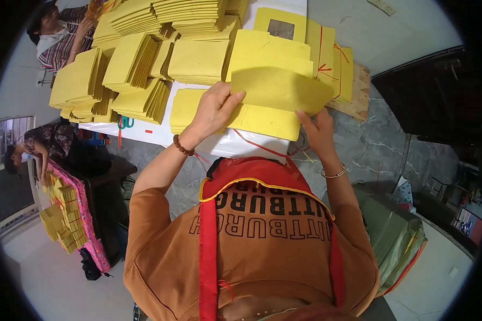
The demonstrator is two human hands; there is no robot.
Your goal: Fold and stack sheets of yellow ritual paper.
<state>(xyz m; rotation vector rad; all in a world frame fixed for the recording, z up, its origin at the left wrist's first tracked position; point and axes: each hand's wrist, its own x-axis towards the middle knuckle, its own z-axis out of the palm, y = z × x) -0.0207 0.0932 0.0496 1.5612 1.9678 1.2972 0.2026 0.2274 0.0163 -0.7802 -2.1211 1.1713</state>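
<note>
Both hands pinch one thin yellow paper sheet (pixel 281 88), left hand (pixel 215 109) on its left end, right hand (pixel 317 131) at its right, above a flat yellow paper stack (pixel 262 122). Fanned yellow paper piles (pixel 139 64) crowd the far left; a string-tied yellow bundle (pixel 332 61) sits far right

Fanned stacks of yellow paper (pixel 128 64) cover the white table (pixel 144 131), with a bundle tied in red string (pixel 332 59) at its far right; green-handled scissors (pixel 124 123) lie near the edge, and a green sack (pixel 396 235) sits on the floor
</note>
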